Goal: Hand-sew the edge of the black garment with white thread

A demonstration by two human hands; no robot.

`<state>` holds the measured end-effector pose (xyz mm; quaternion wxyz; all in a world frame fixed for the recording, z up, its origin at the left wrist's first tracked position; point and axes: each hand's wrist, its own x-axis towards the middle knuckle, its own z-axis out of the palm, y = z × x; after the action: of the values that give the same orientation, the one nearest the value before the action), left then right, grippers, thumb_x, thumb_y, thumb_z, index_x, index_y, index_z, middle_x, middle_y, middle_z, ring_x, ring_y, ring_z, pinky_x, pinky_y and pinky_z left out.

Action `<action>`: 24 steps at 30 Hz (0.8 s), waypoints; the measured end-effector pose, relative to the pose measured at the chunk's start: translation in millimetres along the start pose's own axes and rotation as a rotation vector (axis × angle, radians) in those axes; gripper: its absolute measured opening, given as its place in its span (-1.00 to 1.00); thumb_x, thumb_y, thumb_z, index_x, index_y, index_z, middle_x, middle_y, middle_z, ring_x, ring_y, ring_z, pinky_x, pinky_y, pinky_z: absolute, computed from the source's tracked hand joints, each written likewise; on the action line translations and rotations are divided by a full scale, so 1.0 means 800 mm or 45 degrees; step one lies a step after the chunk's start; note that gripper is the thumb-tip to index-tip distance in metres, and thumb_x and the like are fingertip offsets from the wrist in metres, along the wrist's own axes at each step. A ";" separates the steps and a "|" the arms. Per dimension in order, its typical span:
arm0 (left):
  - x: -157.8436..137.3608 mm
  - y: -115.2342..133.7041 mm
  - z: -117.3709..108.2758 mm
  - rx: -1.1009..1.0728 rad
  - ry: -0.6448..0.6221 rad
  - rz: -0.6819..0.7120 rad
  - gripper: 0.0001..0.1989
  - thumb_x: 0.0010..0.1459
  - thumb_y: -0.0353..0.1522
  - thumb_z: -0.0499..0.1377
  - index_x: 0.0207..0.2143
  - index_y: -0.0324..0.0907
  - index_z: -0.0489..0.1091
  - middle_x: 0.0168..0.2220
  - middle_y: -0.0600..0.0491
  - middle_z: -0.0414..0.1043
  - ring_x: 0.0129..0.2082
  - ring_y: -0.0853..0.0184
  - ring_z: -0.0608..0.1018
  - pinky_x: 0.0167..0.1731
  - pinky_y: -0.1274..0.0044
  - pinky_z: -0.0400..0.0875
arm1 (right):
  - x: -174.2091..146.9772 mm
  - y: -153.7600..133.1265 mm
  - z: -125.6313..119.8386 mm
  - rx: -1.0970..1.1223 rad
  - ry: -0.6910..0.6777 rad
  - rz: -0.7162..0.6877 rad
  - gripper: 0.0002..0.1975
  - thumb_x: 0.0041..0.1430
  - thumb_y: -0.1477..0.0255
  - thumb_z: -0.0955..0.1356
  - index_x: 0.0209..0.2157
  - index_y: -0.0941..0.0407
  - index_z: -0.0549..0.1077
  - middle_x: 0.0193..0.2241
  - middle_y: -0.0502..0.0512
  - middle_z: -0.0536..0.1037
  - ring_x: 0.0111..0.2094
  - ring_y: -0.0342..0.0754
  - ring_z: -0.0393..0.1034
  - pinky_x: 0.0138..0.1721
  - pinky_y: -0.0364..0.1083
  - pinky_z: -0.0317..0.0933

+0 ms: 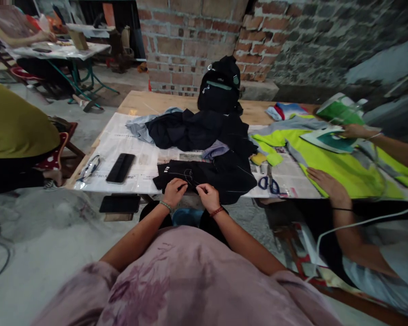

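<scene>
At the table's near edge, my left hand (pixel 174 192) and my right hand (pixel 208 198) are a short way apart, both with fingers pinched. A thin pale thread (pixel 188 174) loops over black cloth (pixel 207 174) and runs down between my fingertips. Whether a needle is there is too small to tell. The black cloth lies in front of both hands, with small white marks near its left end. To the right of it are dark-handled scissors (pixel 268 183).
A black phone (pixel 121 168) and glasses (pixel 90 168) lie left on newspaper. Behind are a dark garment heap (pixel 187 129) and a black backpack (pixel 219 88). At right, a co-worker's hands (pixel 326 183) work a green-and-white iron (pixel 329 138) on a yellow garment (pixel 353 174).
</scene>
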<state>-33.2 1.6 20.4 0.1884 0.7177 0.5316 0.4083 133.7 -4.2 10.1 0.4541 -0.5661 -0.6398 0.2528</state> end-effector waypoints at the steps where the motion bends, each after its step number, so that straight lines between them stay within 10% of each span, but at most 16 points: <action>1: 0.001 0.000 0.002 -0.002 -0.009 -0.006 -0.88 0.05 -0.38 0.13 -0.38 -0.15 0.46 -0.35 0.02 0.43 -0.29 0.36 0.44 -0.21 0.50 0.34 | 0.000 0.000 0.000 -0.010 -0.003 -0.006 -0.83 0.02 0.33 0.29 -0.50 0.10 0.46 -0.54 0.01 0.49 -0.50 -0.12 0.30 -0.35 -0.12 0.16; 24: 0.009 -0.010 0.026 0.145 -0.101 0.061 -0.86 0.07 -0.45 0.08 -0.49 -0.18 0.41 -0.44 0.06 0.39 -0.37 0.39 0.41 -0.30 0.54 0.29 | -0.002 0.005 0.003 -0.210 -0.094 -0.281 -0.84 0.09 0.41 0.28 -0.53 0.10 0.41 -0.53 0.01 0.48 -0.45 -0.13 0.33 -0.28 -0.11 0.11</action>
<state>-21.2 14.6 5.2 0.1582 0.7555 0.5288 0.3531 133.5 -4.4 5.5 0.4073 -0.5181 -0.7329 0.1687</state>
